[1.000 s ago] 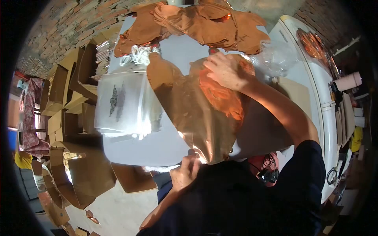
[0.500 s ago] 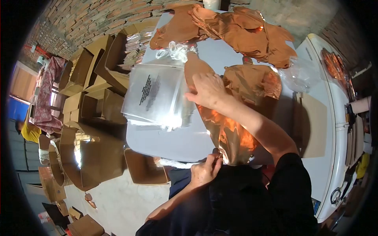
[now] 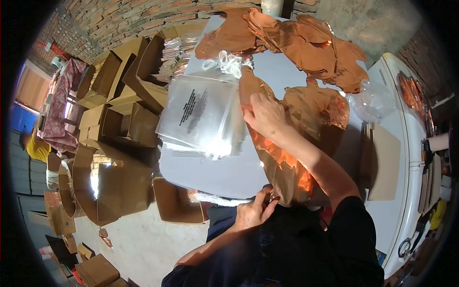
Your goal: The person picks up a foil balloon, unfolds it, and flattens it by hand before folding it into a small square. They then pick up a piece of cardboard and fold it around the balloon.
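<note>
A flat, shiny copper-coloured foil balloon (image 3: pixel 279 155) lies lengthwise on the table, its near end at the table edge by my body. My left hand (image 3: pixel 252 213) pinches that near end between thumb and fingers. Higher up, my right hand (image 3: pixel 267 116) rests on the foil with its fingers bent around the left edge. Just left of it sits a stack of clear plastic bags (image 3: pixel 198 115) with black print on the top one. Another copper foil balloon (image 3: pixel 318 107) lies partly under my right forearm.
Copper foil balloons (image 3: pixel 306 48) are piled at the table's far side, near a bundle of white ribbon (image 3: pixel 229 64). A clear plastic bag (image 3: pixel 375 100) lies at right, beside a white appliance (image 3: pixel 406 191). Open cardboard boxes (image 3: pixel 126 184) crowd the left. A person in yellow (image 3: pixel 38 148) is far left.
The whole view has shifted slightly, so the scene sits farther right. The fingers of my right hand look more curled on the foil. My left hand keeps its pinch at the near end.
</note>
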`<action>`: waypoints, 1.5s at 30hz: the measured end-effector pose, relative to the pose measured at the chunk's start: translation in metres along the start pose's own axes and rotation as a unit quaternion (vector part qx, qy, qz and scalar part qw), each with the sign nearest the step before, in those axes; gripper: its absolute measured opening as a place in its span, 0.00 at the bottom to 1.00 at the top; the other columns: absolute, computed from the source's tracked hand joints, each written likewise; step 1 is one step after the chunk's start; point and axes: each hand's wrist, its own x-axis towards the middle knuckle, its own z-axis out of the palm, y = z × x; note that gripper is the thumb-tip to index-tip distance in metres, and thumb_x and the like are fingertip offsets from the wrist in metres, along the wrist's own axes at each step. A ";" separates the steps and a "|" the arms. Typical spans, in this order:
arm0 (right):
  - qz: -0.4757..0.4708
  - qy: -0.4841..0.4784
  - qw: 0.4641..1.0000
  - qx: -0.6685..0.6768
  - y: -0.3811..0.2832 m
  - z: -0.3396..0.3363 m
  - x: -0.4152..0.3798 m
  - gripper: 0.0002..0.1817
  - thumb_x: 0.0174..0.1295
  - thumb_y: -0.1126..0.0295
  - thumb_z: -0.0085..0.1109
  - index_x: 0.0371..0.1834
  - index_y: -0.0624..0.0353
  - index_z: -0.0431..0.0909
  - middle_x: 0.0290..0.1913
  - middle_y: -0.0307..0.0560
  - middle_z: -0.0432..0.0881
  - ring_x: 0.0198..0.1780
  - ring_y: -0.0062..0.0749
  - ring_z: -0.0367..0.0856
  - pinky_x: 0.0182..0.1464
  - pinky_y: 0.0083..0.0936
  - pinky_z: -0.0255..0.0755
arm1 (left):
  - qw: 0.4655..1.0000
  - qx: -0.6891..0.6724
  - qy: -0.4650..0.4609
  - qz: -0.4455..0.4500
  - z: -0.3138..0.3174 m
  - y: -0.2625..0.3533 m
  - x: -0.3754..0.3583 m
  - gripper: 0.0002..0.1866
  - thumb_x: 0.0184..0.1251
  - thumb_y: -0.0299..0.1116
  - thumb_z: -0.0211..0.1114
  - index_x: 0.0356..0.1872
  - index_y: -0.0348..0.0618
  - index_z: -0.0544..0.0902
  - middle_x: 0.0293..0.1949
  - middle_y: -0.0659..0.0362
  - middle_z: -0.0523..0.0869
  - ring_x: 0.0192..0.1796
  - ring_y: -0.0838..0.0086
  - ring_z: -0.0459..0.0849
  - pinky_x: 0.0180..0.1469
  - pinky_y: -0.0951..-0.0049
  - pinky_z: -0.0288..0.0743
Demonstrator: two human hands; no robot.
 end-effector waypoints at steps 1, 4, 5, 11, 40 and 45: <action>-0.005 0.012 1.000 0.007 0.000 -0.002 0.000 0.18 0.63 0.57 0.65 0.42 0.62 0.77 0.43 0.58 0.84 0.47 0.57 0.85 0.48 0.52 0.81 | 1.000 -0.003 0.005 0.002 -0.004 0.002 -0.001 0.19 0.71 0.35 0.74 0.59 0.43 0.81 0.23 0.58 0.88 0.21 0.63 0.87 0.25 0.63 0.81; -0.016 0.038 0.999 0.027 -0.002 -0.006 -0.002 0.21 0.65 0.52 0.68 0.39 0.61 0.75 0.40 0.59 0.83 0.44 0.61 0.85 0.47 0.54 0.79 | 0.993 0.036 0.081 0.075 -0.027 -0.001 0.013 0.16 0.71 0.34 0.73 0.56 0.43 0.83 0.27 0.57 0.88 0.24 0.61 0.88 0.28 0.62 0.81; -0.007 0.024 0.999 0.036 -0.004 -0.007 0.001 0.22 0.65 0.52 0.68 0.39 0.61 0.75 0.40 0.59 0.83 0.44 0.61 0.85 0.47 0.54 0.78 | 0.985 0.056 0.116 0.111 -0.040 -0.002 0.024 0.15 0.70 0.33 0.73 0.55 0.42 0.84 0.29 0.55 0.89 0.26 0.60 0.88 0.30 0.61 0.81; 0.017 -0.001 0.998 0.053 -0.006 0.004 0.018 0.21 0.65 0.51 0.66 0.39 0.61 0.77 0.40 0.60 0.85 0.45 0.62 0.85 0.49 0.55 0.77 | 0.920 0.336 0.106 0.173 -0.130 -0.027 0.122 0.41 0.62 0.55 0.75 0.76 0.55 0.74 0.81 0.45 0.62 0.85 0.42 0.51 0.81 0.31 0.43; 0.055 -0.113 0.992 -0.014 -0.007 0.010 0.029 0.15 0.60 0.67 0.58 0.43 0.68 0.83 0.44 0.65 0.89 0.49 0.63 0.89 0.55 0.52 0.82 | 0.909 0.371 0.095 0.165 -0.118 -0.092 0.162 0.55 0.50 0.71 0.75 0.79 0.59 0.71 0.82 0.47 0.62 0.84 0.40 0.52 0.77 0.23 0.41; 0.057 -0.061 0.996 0.019 -0.003 0.004 0.021 0.13 0.59 0.68 0.60 0.42 0.64 0.83 0.43 0.64 0.89 0.47 0.61 0.89 0.51 0.52 0.82 | 0.910 0.350 0.126 0.183 -0.132 -0.061 0.159 0.54 0.57 0.71 0.72 0.78 0.44 0.71 0.79 0.45 0.67 0.82 0.43 0.59 0.79 0.33 0.48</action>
